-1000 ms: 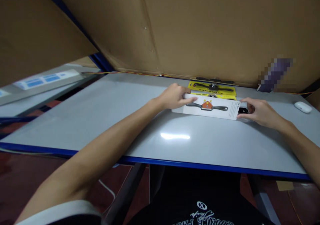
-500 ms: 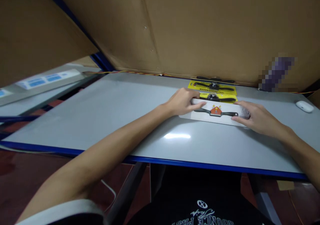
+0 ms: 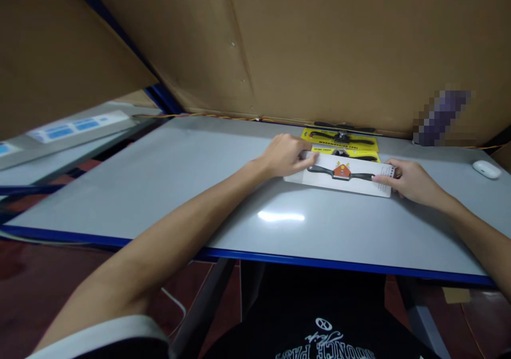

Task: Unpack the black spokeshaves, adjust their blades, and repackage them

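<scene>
Between my two hands is a long white card package (image 3: 359, 186) printed with a black spokeshave and an orange emblem. My left hand (image 3: 288, 155) grips its left end, thumb on the front face. At its right end my right hand (image 3: 411, 180) pinches it, thumb in front and fingers behind. Just behind it, partly covered, lies a yellow spokeshave card (image 3: 321, 149) with a black spokeshave on it. Farther back is another yellow woodworking tool card (image 3: 309, 137), its black spokeshave (image 3: 342, 137) in full view.
Against the cardboard wall (image 3: 319, 45) lies one more dark handled tool (image 3: 331, 125). A white earbud-style case (image 3: 486, 169) and a pixelated dark object (image 3: 441, 119) are at the right. The grey table (image 3: 159, 188) has a blue front edge. A power strip (image 3: 80, 127) sits at far left.
The white package has shifted slightly left and tilted up, showing more of its front. My right hand has moved to pinch its right end; my left hand has slid a little left.
</scene>
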The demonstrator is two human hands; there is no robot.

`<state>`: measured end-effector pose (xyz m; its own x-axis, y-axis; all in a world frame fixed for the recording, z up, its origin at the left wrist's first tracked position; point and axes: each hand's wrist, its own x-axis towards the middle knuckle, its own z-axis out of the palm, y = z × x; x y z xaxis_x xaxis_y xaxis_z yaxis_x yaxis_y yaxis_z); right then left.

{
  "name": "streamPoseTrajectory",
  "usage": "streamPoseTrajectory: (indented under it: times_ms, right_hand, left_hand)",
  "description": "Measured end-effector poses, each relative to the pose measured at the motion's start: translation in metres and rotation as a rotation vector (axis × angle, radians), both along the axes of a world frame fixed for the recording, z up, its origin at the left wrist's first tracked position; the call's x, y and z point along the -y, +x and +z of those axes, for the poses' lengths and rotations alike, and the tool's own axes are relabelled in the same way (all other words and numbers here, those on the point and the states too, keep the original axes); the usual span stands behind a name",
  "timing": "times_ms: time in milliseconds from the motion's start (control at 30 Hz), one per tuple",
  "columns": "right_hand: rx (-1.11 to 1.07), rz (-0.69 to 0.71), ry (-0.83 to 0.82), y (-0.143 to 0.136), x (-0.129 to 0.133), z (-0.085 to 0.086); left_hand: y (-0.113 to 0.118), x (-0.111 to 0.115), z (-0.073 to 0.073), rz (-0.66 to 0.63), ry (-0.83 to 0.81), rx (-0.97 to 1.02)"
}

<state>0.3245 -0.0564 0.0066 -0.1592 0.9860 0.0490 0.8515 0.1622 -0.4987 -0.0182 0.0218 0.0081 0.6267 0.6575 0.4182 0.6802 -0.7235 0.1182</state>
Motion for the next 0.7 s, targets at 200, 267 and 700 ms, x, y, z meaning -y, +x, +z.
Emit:
streamPoseTrajectory:
  times_ms: [200, 267, 700]
  right_hand:
    - [-0.181, 0.062, -0.035, 0.0031, -0.0030, -0.0036]
    - [-0.218, 0.080, -0.030, 0.0037, -0.0040, -0.0043]
    - [0.024, 0.251, 0.490, 0.0028, -0.0012, -0.0078]
  left_hand:
    - [-0.0031, 0.0005, -0.0016, -0.054, 0.037, -0.010]
    - [-0.0042, -0.0008, -0.0019, -0.056, 0.049, -0.025]
    - [-0.0102, -0.0044, 0.0001, -0.172, 0.080, 0.201]
